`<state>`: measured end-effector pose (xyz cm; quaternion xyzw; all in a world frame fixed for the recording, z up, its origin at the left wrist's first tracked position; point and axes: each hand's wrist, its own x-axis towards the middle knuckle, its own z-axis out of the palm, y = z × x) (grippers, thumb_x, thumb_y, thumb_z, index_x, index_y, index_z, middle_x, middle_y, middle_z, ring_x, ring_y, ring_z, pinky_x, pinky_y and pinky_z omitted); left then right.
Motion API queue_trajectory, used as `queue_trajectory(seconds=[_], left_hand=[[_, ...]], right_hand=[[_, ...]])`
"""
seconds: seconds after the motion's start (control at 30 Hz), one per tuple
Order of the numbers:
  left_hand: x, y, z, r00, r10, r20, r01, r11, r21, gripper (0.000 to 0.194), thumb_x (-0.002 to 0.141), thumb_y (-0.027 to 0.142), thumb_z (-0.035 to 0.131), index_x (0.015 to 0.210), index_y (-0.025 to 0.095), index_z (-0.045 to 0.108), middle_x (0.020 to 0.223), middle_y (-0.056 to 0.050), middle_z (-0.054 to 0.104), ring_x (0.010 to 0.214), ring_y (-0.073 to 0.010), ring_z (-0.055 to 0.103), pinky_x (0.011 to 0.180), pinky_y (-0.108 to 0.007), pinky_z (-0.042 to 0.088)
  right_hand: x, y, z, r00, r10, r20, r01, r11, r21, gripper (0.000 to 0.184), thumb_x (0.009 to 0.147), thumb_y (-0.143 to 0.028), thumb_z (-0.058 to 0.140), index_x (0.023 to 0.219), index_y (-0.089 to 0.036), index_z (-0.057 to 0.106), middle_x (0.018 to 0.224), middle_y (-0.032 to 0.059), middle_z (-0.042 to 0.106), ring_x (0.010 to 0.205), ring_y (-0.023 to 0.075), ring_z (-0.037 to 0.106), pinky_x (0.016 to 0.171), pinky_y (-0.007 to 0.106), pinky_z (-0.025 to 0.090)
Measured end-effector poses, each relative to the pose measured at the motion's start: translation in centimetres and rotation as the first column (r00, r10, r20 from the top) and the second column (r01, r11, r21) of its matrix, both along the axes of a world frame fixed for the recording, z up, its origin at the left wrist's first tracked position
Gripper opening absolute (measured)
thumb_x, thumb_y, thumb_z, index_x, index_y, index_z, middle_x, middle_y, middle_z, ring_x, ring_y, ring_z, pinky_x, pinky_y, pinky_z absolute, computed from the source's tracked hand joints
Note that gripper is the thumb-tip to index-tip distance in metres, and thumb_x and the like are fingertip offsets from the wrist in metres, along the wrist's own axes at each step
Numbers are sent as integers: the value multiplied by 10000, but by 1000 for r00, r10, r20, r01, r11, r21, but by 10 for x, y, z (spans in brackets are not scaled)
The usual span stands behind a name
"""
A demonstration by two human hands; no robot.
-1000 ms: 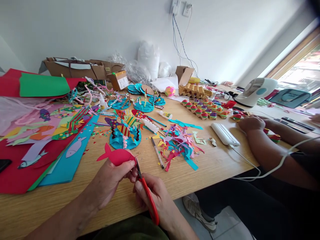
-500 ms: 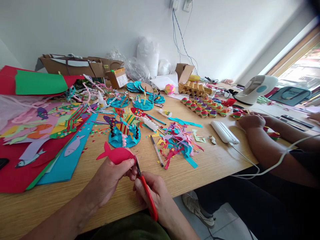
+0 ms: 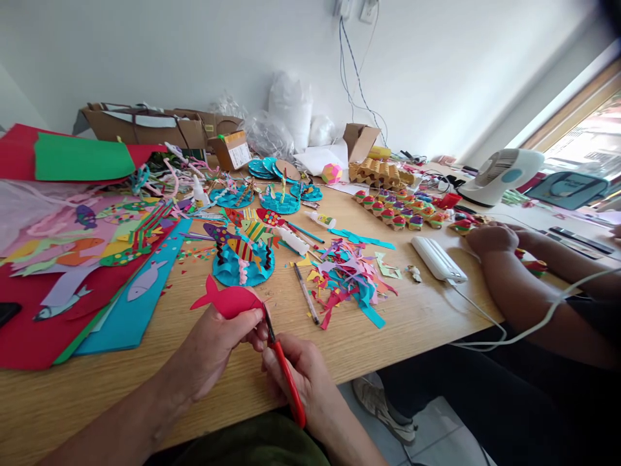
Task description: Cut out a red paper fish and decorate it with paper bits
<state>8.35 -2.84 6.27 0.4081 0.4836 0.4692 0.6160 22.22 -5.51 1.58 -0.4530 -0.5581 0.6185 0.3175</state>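
A red paper fish [image 3: 231, 300] is pinched between the thumb and fingers of my left hand [image 3: 220, 346], its tail pointing left. My right hand [image 3: 301, 369] grips a pair of red-handled scissors [image 3: 287, 375]. The dark blades reach up to the fish's head end, close to my left fingertips; whether paper lies between them I cannot make out. Just beyond the fish stands a blue scalloped paper base [image 3: 242, 272] with striped and dotted paper fish [image 3: 242, 249] mounted over it. A pen [image 3: 306, 294] lies to the right, beside a heap of paper scraps [image 3: 352, 275].
Coloured sheets [image 3: 130, 317] and cut fish cover the left side. Glue bottles [image 3: 294, 241] lie mid-table. At right are a white power bank [image 3: 439, 259] with a cable, painted egg-carton pieces [image 3: 398, 210], a fan [image 3: 502, 175] and a co-worker's arms [image 3: 514, 278].
The view has shifted very slightly, so the table things sit a little further right. Both hands, the fish and the scissors keep nearly the same pose.
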Motion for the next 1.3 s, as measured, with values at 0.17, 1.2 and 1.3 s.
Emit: queue_trajectory(seconds=[0.17,1.2,1.3], left_hand=[[-2,0,-2,1000,-9,2,9,1000,-19,116,605,279,628,581,167,646,563,-1,637,527,-129,567,518,-220,460],[-5,-1,-1,995,-85,51,88,994,-72,129,600,275,646,588,147,640,555,0,631,529,-116,563,501,-205,443],[-5,-1,-2,995,-78,61,83,994,-76,129,599,270,650,613,142,657,571,-1,638,532,-115,565,500,-204,445]], right_hand=[[0,1,-2,999,-10,52,8,999,39,516,826,-653,464,623,-180,441,508,-51,390,473,75,343,431,203,252],[4,-1,1,998,55,-10,-55,999,-2,520,822,-671,461,666,-175,472,495,-54,410,427,67,370,385,175,265],[3,-2,2,999,49,-17,-50,999,-20,528,812,-679,467,651,-177,459,486,-56,402,417,62,352,376,174,253]])
